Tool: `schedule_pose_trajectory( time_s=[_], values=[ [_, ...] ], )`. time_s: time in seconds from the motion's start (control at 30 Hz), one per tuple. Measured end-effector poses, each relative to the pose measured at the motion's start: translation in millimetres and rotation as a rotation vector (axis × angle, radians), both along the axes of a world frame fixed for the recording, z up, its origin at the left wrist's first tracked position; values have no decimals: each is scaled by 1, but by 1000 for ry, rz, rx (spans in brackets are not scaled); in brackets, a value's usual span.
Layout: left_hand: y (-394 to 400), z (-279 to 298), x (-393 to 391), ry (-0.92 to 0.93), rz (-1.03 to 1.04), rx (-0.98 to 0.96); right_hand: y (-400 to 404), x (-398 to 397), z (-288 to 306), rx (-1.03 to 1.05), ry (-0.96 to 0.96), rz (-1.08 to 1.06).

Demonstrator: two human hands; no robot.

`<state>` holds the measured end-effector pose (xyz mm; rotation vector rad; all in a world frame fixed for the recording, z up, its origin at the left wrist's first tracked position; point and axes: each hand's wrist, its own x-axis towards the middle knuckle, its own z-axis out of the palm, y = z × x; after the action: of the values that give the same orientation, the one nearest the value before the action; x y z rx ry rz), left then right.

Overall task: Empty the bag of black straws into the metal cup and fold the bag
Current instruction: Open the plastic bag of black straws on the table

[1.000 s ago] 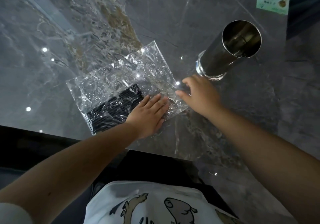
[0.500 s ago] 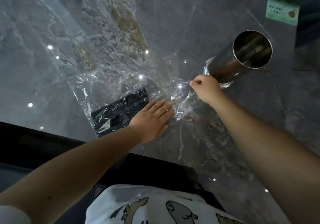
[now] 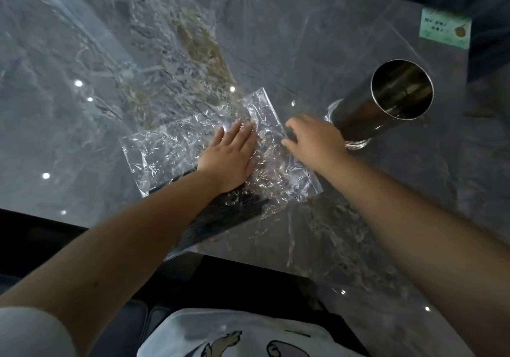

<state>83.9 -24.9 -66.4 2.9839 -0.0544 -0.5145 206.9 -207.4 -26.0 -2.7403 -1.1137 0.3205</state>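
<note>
A crinkled clear plastic bag [image 3: 171, 152] lies on the grey marble table [image 3: 358, 232]. A bundle of black straws [image 3: 234, 210] shows inside its near end, reaching the table's front edge. My left hand [image 3: 229, 160] presses flat on the middle of the bag, and its forearm hides part of the straws. My right hand [image 3: 314, 141] arches over the bag's right edge with fingers curled down; I cannot see whether it pinches the plastic. The tall metal cup [image 3: 367, 113] stands upright just right of that hand, and no straws show through its dark open mouth.
A green sticker [image 3: 444, 29] sits at the table's far right corner. The table's front edge runs just below the bag, with dark floor beyond it. My white printed shirt [image 3: 234, 334] fills the bottom of the view.
My right hand had lifted the bag's right edge in a fist; now the bag lies flat again, nearer the front edge. My left hand has slid further onto the bag.
</note>
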Motion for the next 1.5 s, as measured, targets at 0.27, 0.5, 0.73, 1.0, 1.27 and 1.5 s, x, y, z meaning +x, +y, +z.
schedule_pose_trajectory(
  time_s=[0.27, 0.5, 0.73, 1.0, 1.27, 1.5],
  values=[
    [0, -15, -3, -50, 24, -16, 33, 23, -4, -11, 148, -230],
    [3, -14, -8, -67, 22, -29, 14, 30, -16, 47, 280, -547],
    [3, -12, -8, -53, 17, -30, 34, 28, -13, 52, 44, -238],
    [6, -13, -8, -52, -20, -44, 54, 63, -4, 268, 382, -600],
    [11, -11, -9, -46, -50, -100, 61, 70, 0, 337, 597, -640],
    [22, 14, -20, -123, -24, -231, 68, 74, 7, 319, 583, -476]
  ],
)
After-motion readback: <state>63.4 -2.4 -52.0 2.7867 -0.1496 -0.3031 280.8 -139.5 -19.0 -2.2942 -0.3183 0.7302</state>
